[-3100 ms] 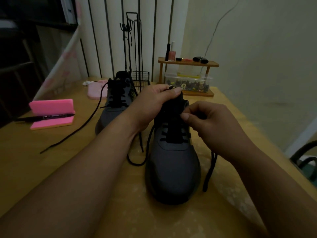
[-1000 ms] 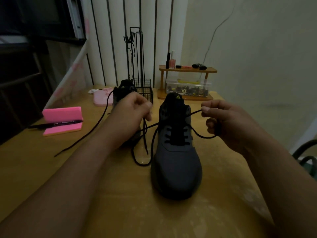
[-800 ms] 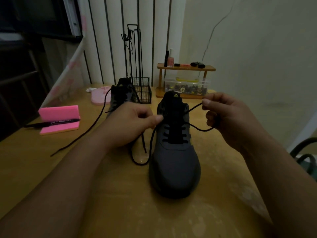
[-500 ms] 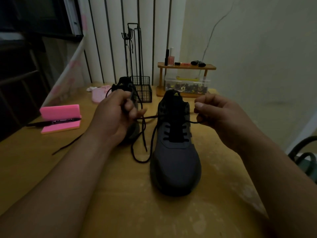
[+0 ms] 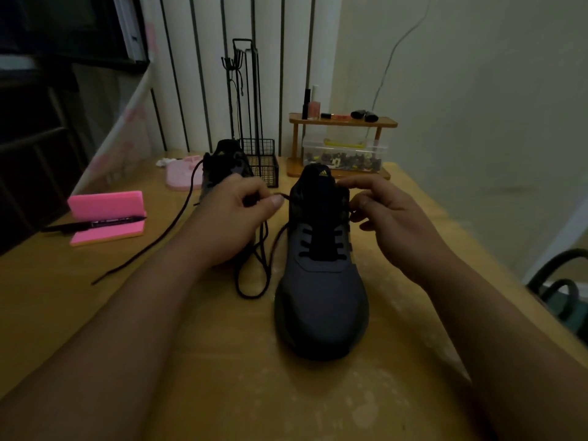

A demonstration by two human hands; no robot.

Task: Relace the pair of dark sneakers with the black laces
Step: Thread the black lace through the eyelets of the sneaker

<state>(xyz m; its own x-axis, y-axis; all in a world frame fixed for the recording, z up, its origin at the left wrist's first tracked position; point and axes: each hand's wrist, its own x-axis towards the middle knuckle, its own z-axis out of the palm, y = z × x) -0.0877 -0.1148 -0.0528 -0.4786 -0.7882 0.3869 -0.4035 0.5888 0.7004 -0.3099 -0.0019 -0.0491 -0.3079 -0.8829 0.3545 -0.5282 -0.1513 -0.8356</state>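
A dark grey sneaker (image 5: 321, 291) stands toe toward me at the middle of the wooden table (image 5: 222, 377), its lower eyelets threaded with a black lace (image 5: 254, 275). My left hand (image 5: 229, 224) pinches the lace's left end beside the tongue; slack loops onto the table below it. On the shoe's right side, my right hand (image 5: 391, 218) curls its fingers at the upper eyelets, pinching the other lace end. The second sneaker (image 5: 222, 167) sits behind my left hand, its own lace (image 5: 152, 237) trailing left.
A pink foam block (image 5: 106, 214) with a black marker (image 5: 92, 225) lies at the left. Behind the shoes are a pink dish (image 5: 183, 175), a black wire basket stand (image 5: 259, 163) and a small wooden shelf (image 5: 342, 124) over a clear box (image 5: 345, 155). A chair (image 5: 560, 291) is at right.
Both hands have come in toward the shoe's tongue. The lace ends, earlier pulled out taut to each side, now sit close against the upper eyelets.
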